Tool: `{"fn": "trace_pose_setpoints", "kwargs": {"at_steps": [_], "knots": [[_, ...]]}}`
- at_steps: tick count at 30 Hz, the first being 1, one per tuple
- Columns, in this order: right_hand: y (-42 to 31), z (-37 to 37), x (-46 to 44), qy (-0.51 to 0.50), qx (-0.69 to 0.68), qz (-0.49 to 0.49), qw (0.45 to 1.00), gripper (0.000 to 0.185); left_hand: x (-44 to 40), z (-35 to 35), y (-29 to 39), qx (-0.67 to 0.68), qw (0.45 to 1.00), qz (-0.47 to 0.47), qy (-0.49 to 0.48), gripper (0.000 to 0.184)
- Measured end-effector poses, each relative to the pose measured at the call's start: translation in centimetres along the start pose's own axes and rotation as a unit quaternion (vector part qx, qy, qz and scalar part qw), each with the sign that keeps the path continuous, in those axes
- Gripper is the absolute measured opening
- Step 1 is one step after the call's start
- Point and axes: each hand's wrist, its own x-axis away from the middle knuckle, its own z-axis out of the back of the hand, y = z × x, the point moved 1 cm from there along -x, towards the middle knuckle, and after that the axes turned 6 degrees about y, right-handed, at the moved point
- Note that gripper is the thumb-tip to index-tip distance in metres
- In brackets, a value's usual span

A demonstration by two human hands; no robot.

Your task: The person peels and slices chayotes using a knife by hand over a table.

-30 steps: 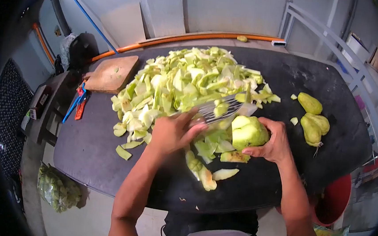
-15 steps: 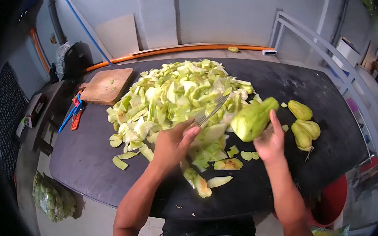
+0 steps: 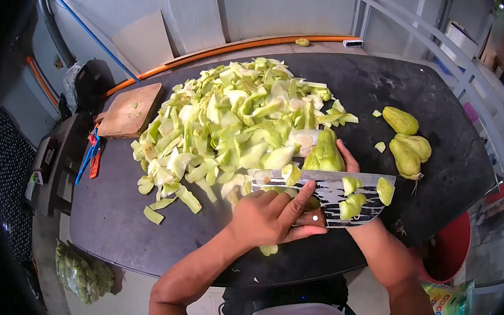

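Observation:
My left hand (image 3: 271,213) is closed round the wooden handle of a cleaver (image 3: 359,192), index finger along its broad blade. Several green pieces stick to the blade, which points right. Behind the blade, my right hand (image 3: 349,157) holds a green chayote (image 3: 325,150) at its right side; the blade hides most of that hand and the chayote's lower part. Just left and beyond lies a large heap of cut green pieces (image 3: 231,117).
Whole chayotes (image 3: 405,161) lie at the table's right, near small scraps. A wooden board (image 3: 130,111) and an orange-and-blue tool (image 3: 92,155) lie at the left. On the floor are a red bucket (image 3: 455,247) and a bag of green vegetables (image 3: 84,271).
The cleaver has swung round from pointing up and away to lying broadside in front of the chayote. My right hand has come nearer the heap with the chayote, now partly hidden.

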Motion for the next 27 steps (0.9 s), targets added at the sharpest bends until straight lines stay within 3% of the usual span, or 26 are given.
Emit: {"fn": "trace_pose_setpoints", "kwargs": {"at_steps": [4, 8, 11, 15, 17, 21, 23, 27], "knots": [[0.3, -0.6, 0.1, 0.009, 0.015, 0.017, 1.000, 0.045, -0.1, 0.0, 0.0, 0.000, 1.000, 0.003, -0.007, 0.085], [0.9, -4.8, 2.0, 0.122, -0.036, 0.015, 0.992, 0.044, 0.4, 0.1, -1.5, 0.031, 0.999, 0.035, 0.005, 0.088], [0.5, -4.8, 2.2, 0.059, -0.005, -0.006, 0.998, 0.042, 1.0, 0.3, -1.5, 0.046, 0.998, 0.045, 0.005, 0.091], [0.4, -5.7, 2.3, 0.075, 0.057, 0.011, 0.996, 0.042, 0.8, 1.0, -1.7, 0.038, 0.998, 0.037, -0.015, 0.096], [0.5, -3.2, 1.3, 0.058, 0.005, 0.021, 0.998, 0.042, 1.6, 1.0, -3.0, 0.017, 0.997, 0.062, -0.031, 0.097], [0.8, -3.0, 0.9, 0.078, 0.038, 0.030, 0.996, 0.041, 1.7, 1.3, -3.2, 0.047, 0.997, 0.066, -0.013, 0.095], [0.2, -2.6, 1.1, 0.020, 0.045, -0.036, 0.998, 0.043, 1.0, 1.7, -2.6, 0.039, 0.997, 0.065, -0.022, 0.091], [0.5, -4.7, 1.8, 0.058, 0.073, -0.005, 0.996, 0.043, 1.1, 1.6, -2.8, 0.082, 0.994, 0.077, -0.013, 0.087]]}}
